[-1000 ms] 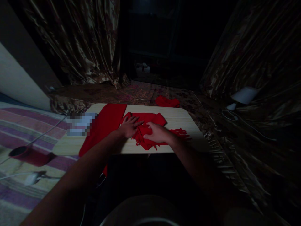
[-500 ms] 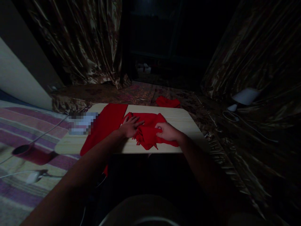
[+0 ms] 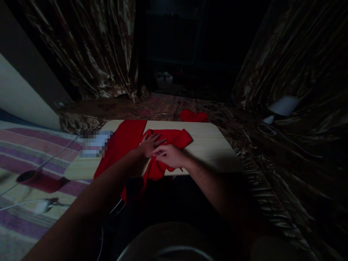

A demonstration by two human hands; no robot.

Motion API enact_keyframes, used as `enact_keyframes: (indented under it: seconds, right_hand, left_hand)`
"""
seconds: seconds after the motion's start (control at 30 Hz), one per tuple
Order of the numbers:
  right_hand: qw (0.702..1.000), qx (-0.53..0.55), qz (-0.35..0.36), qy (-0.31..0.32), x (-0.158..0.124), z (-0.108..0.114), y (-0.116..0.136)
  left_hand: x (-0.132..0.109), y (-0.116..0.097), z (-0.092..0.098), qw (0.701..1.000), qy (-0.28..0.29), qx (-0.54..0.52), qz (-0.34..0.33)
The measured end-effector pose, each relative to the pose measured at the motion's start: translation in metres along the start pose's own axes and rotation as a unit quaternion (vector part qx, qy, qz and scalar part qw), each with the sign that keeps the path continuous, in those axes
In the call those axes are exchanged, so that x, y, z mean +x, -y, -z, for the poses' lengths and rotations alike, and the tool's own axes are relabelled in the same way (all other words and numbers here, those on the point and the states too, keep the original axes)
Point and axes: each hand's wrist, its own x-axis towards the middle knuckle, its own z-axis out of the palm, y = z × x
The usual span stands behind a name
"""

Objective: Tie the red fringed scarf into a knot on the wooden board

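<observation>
A red scarf with a fringe (image 3: 174,136) lies partly folded on a small light wooden table (image 3: 212,145). My left hand (image 3: 149,145) rests flat on it near its left side, fingers spread. Close against the left hand, my right hand (image 3: 171,156) is closed, with thumb and fingers pinching the scarf's near part. From under the right hand the cloth runs down and hangs over the table's near edge. Another long red cloth (image 3: 122,141) lies flat to the left, slanting across the table. Dim light hides fine detail.
A red bundle (image 3: 193,116) lies beyond the table's far edge. A blurred-out item (image 3: 95,143) sits on the table's left end. On the striped bedding (image 3: 16,152) are a red cylindrical container (image 3: 40,181), a white plug (image 3: 42,206) and cables. At right stands a white lamp (image 3: 284,105).
My right hand has moved left, carrying the right part of the scarf over toward my left hand and the near edge. My left hand stays in place.
</observation>
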Motion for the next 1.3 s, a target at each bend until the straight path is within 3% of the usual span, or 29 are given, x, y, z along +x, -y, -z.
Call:
enact_keyframes:
  seconds: [0.1,0.2,0.33,0.47,0.67,0.93,1.3]
  right_hand:
    - [0.982,-0.054,-0.003,-0.179,0.012,0.033,-0.023]
    - [0.959,-0.135,-0.019,-0.248,0.016,0.052,-0.048]
    - [0.946,-0.217,-0.019,-0.240,0.010,0.049,-0.070]
    - [0.933,-0.270,0.002,-0.237,0.004,0.041,-0.072]
    - [0.934,-0.265,0.013,-0.240,0.006,0.044,-0.069]
    - [0.932,-0.263,-0.004,-0.251,0.006,0.043,-0.073]
    - [0.932,-0.266,-0.024,-0.246,0.005,0.044,-0.069]
  left_hand:
    - [-0.001,-0.002,0.001,1.000,-0.005,-0.012,0.019]
    - [-0.001,-0.004,0.002,1.000,-0.004,-0.017,0.021]
    - [-0.002,-0.003,0.001,1.000,-0.004,-0.009,0.018]
    - [-0.002,-0.002,-0.001,1.000,-0.003,0.003,0.020]
    - [-0.005,-0.003,-0.001,0.999,-0.026,0.004,0.018]
    - [-0.007,-0.002,-0.007,0.992,-0.114,-0.046,0.028]
    - [-0.007,-0.002,-0.008,0.991,-0.120,-0.050,0.028]
